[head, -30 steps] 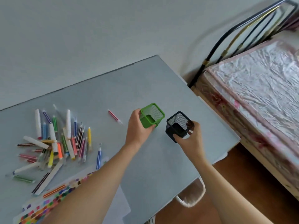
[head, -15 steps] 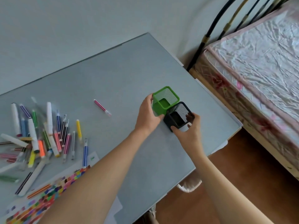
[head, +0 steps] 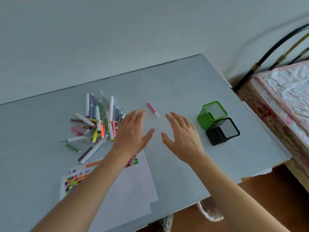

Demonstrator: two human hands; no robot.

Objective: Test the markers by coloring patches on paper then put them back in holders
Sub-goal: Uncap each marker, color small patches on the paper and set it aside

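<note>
On the right of the surface, the green holder and black holder are now set down touching, released a moment ago. Both are square mesh cups, seemingly wire. The left hand and right hand are spread flat, holding nothing, above the smooth grey top. The markers, slim plastic barrels, are heaped to the left; one pink marker lies apart. Coloured patches already fill the paper, so refilling seems next.
</note>
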